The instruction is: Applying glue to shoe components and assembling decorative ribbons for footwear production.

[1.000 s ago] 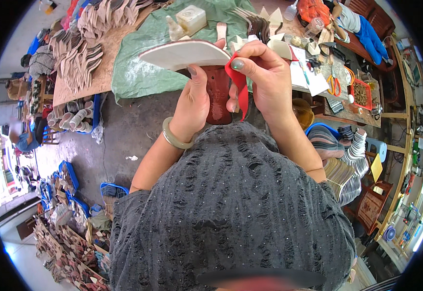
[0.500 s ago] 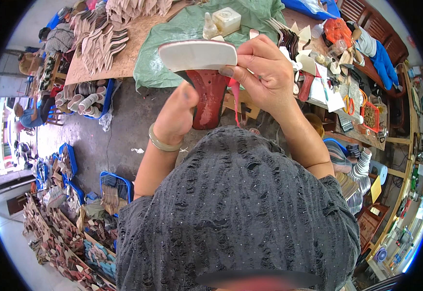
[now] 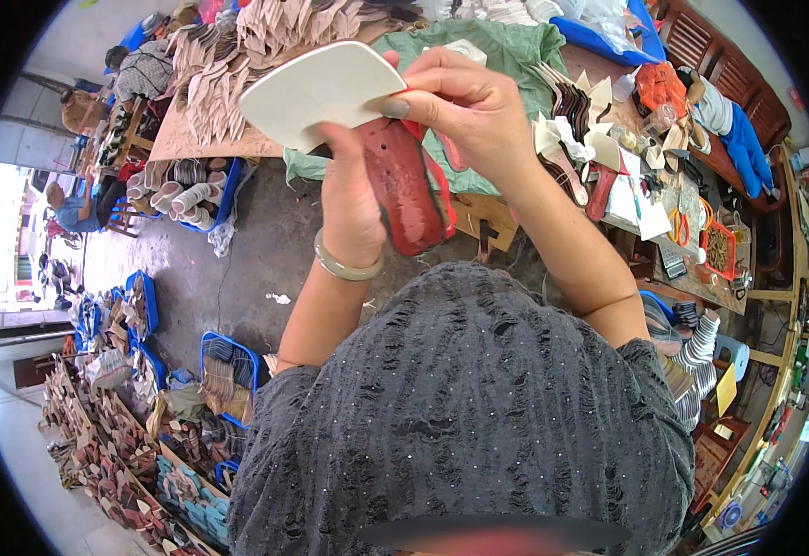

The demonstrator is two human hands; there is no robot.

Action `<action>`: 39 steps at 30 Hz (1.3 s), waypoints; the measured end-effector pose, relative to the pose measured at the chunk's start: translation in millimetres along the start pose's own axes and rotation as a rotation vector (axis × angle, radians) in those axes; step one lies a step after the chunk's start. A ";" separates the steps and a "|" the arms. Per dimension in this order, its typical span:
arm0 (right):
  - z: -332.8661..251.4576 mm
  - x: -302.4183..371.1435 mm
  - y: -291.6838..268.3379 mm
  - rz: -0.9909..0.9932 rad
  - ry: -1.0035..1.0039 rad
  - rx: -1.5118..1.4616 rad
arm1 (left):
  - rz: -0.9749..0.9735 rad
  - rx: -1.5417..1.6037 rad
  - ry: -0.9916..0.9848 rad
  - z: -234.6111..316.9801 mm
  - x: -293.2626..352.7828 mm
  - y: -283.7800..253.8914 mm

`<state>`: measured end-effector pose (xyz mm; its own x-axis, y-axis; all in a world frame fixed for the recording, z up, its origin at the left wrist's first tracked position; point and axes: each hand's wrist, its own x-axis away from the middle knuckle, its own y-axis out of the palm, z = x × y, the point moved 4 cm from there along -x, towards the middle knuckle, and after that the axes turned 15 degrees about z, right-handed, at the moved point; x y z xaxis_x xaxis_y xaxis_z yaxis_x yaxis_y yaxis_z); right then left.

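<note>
A half-made shoe is up in front of my chest: a dark-red sole-shaped part (image 3: 404, 190) with a broad white front piece (image 3: 316, 93). From its left side my left hand (image 3: 350, 199) grips it, the thumb lying over the lower edge of the white piece and the other fingers hidden behind. My right hand (image 3: 469, 107) pinches the right corner of the white piece between thumb and fingers. A bright red strip (image 3: 441, 190) runs down the right side of the sole part.
A green cloth (image 3: 543, 46) covers part of the worktable, beside stacked beige cut pieces (image 3: 214, 97). Shoe parts, orange scissors (image 3: 678, 225) and a red basket (image 3: 719, 250) lie to the right. Blue crates (image 3: 228, 208) stand on the floor at left. Other people sit farther off.
The shoe has turned and tilted, its white front swinging up and left, showing more of its face. My left thumb has moved onto the white piece; my right hand has shifted up and left.
</note>
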<state>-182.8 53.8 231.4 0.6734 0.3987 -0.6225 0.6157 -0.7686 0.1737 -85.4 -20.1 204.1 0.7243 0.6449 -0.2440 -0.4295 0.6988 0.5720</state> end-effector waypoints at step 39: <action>30.3 67.9 -57.7 0.239 0.791 -0.240 | 0.204 0.087 -0.062 -15.8 20.9 15.0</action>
<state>-185.1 110.1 156.0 0.8283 0.5394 0.1511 0.4305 -0.7856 0.4444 -85.3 8.7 195.2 0.6599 0.7481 -0.0696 -0.5242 0.5248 0.6707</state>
